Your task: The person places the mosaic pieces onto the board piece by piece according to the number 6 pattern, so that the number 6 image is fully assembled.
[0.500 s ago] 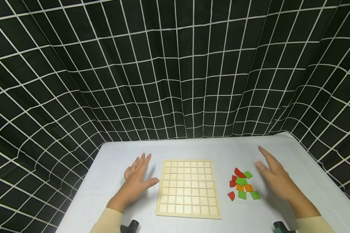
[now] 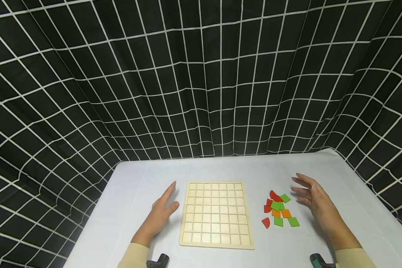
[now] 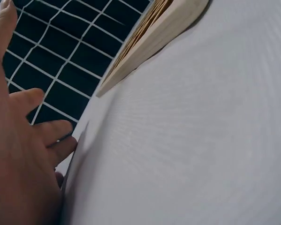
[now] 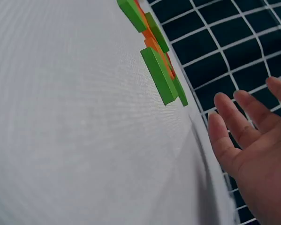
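Observation:
A pale wooden board (image 2: 216, 215) divided into a grid of square cells lies flat at the middle of the table. To its left my left hand (image 2: 159, 216) is held with fingers extended and thumb apart, holding nothing. Right of the board is a loose cluster of flat pieces: green squares (image 2: 278, 222), orange squares (image 2: 286, 213) and red pieces (image 2: 266, 223), some with a rounded edge and some overlapping. My right hand (image 2: 319, 204) stands to the right of these pieces, palm turned inward, fingers loosely spread with nothing in them. The right wrist view shows green pieces (image 4: 159, 75) beyond its fingertips.
A white cloth covers the table (image 2: 217, 169). Black curtain (image 2: 221, 93) with a white grid hangs behind and along both sides. Dark wrist devices (image 2: 158, 261) show below each forearm at the bottom edge.
My left hand has turned more on edge and shifted slightly right, its fingers closer together. The right hand has rotated, its palm and separate fingers now showing. Board and pieces lie as before.

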A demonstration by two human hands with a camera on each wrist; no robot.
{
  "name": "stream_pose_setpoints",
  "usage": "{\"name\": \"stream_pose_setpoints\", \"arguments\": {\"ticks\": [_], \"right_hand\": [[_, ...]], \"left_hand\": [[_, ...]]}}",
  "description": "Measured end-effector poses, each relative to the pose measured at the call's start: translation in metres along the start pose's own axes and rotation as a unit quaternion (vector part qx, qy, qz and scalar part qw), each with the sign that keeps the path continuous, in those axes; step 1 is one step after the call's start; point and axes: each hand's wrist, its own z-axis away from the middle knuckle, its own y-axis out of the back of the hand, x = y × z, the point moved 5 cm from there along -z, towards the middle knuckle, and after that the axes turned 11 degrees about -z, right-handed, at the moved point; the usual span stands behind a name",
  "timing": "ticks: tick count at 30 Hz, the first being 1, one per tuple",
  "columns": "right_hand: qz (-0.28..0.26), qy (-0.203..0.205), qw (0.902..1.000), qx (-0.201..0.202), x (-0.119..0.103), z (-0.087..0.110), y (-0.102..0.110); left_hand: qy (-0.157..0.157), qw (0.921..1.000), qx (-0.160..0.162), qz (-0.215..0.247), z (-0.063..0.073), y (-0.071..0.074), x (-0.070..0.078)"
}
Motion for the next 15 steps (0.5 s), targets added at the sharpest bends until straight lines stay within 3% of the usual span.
{"name": "stream_pose_setpoints", "arguments": {"ticks": [4, 9, 15], "right_hand": [[-0.028, -0.013, 0.9995, 0.007, 0.006, 0.002, 0.002], [-0.039, -0.026, 0.9988, 0.016, 0.014, 0.002, 0.006], [0.032, -0.078, 0.9959, 0.035, 0.028, 0.002, 0.007]], "left_hand": [[-0.004, 0.9998, 0.007, 0.020, -0.003, -0.002, -0.005], [0.016, 0.9995, -0.016, -0.020, -0.003, -0.007, -0.007], [0.019, 0.9951, -0.034, -0.090, 0.000, -0.013, -0.008]]}}
